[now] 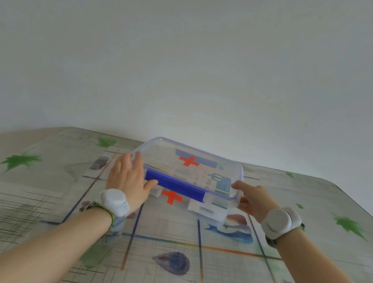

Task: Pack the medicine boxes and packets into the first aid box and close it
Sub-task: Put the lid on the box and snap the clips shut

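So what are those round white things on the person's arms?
Both hands, left and right, are bare, with no sleeves. Each wrist wears a rounded white device, left and right, like a chunky watch, on a dark strap with a green edge.

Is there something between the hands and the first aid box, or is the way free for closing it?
Nothing visible stands in the way. The left hand already lies on the left end of the first aid box, thumb at the blue latch. The right hand touches the right end.
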Available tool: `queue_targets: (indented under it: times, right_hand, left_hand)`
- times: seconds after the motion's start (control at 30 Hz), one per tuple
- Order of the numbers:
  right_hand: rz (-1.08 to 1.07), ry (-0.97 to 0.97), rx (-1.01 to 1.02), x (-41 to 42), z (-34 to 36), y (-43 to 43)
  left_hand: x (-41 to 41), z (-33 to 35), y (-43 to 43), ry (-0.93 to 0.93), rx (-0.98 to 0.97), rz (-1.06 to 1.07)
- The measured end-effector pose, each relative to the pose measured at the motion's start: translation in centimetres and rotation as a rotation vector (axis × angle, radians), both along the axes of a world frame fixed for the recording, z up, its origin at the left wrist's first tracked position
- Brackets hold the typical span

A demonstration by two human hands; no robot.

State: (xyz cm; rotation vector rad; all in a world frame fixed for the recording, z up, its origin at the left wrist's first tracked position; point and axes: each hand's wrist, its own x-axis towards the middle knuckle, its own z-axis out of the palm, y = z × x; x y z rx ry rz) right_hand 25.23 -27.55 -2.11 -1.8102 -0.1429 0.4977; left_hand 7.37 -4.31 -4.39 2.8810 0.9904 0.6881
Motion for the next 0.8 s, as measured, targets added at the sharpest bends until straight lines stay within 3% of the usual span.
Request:
queue_targets:
  times: [0.07,0.17,0.23,0.3,0.4,0.6,0.8]
  right_hand:
    - [0.052,0.040,0.009,-1.2,-0.1,-0.2]
    - [0.136,0.141,0.064,-2.8,-0.4,-0.5]
    - [0.201,0.213,0.125,-4.0,-0.8,-0.7]
    - [0.253,0.261,0.144,-5.2,-1.4,-0.7]
    - [0.260,0.190,-0.005,-5.9,-1.6,-0.9]
    - [-0.064,0.037,-0.095,-2.0,-0.4,-1.9]
    - [0.047,0.137,-0.006,-1.1,-0.8,-1.5]
  left_hand:
    - [0.9,1.1,-1.1,-0.082,-0.409,0.128]
    - [3.0,1.9,-2.7,-0.384,-1.216,0.081]
    - [3.6,2.0,-3.6,-0.520,-1.401,0.083]
    - [3.6,1.7,-4.2,-0.549,-1.424,0.107]
    - [3.6,1.1,-3.9,-0.516,-1.346,0.150]
    - [3.9,1.7,-2.2,-0.493,-1.440,0.030]
    - [2.0,3.7,-0.4,-0.223,-1.475,-0.114]
